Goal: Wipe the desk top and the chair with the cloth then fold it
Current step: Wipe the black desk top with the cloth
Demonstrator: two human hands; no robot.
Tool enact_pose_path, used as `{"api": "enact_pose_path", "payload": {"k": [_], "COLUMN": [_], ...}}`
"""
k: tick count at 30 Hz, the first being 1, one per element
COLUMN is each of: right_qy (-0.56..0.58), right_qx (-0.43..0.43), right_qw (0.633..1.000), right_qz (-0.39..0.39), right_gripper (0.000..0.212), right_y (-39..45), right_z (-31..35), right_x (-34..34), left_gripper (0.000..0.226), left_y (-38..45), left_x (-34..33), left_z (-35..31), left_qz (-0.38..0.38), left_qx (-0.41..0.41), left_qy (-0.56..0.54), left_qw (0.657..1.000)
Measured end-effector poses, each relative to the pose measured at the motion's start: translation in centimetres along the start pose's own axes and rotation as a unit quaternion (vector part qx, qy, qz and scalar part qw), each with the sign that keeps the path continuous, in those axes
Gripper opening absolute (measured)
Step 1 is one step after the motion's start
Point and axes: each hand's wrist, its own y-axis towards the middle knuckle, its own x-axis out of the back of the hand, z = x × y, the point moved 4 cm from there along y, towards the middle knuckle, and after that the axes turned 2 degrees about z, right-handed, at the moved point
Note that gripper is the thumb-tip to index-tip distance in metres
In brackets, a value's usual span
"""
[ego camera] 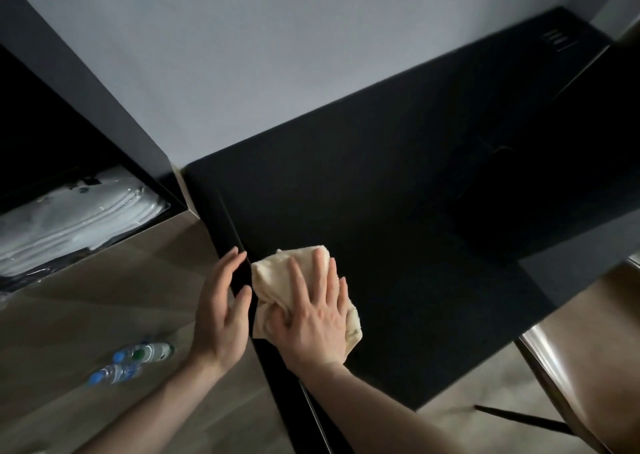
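Cloth (pixel 298 287): cream, crumpled, on the black worktop (pixel 398 211) at its near left edge.
Right hand (pixel 311 318): fingers spread flat, pressing on the cloth.
Left hand (pixel 221 311): fingers open, beside the worktop edge, holding nothing.
Chair (pixel 585 367): near right.

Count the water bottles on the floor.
2. One bottle lies on the floor left of the desk; the other bottle lies just nearer and further left. More may sit outside the view.

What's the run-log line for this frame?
phase: wiping desk | right hand: flat on cloth | left hand: open at desk top left edge | chair: untouched | cloth: bunched, unfolded
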Motion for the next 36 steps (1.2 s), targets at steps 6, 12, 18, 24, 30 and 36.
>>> {"api": "enact_pose_path", "payload": {"k": [6, 12, 18, 24, 30, 36], "right_qy": [0.125, 0.035, -0.051, -0.035, -0.018, 0.008], "right_qx": [0.051, -0.035, -0.117, -0.1, -0.11, -0.232], "right_qw": [0.991, 0.996, 0.984, 0.984, 0.976, 0.949], "right_qz": [0.007, -0.08, -0.124, -0.145, -0.187, -0.215], "right_gripper": [0.078, 0.066, 0.066, 0.067, 0.061, 0.059], "right_y": [-0.5, -1.2, -1.6, -1.3, 0.6, 3.4], "right_z": [-2.4, -14.4, -24.4, -25.8, -30.7, -37.5], "right_x": [3.1, 8.9, 13.2, 14.2, 18.7, 23.2], "left_gripper": [0.058, 0.078, 0.111, 0.111, 0.107, 0.107], "left_y": [-2.1, -1.1, 1.4, 4.7, 6.7, 8.5], "left_x": [-2.2, -6.7, -9.3, -14.6, -22.7, -30.9], "left_z": [-2.4, -2.2, -2.4, -4.8, -9.5, -14.6], "left_qz": [0.08, 0.19, 0.189, 0.118, 0.08, 0.071], "left_qx": [-0.112, -0.157, -0.121, -0.053, -0.012, -0.011], "left_qy": [0.126, 0.272, 0.354, 0.389, 0.405, 0.405], "left_qw": [0.982, 0.93, 0.908, 0.912, 0.911, 0.912]}}
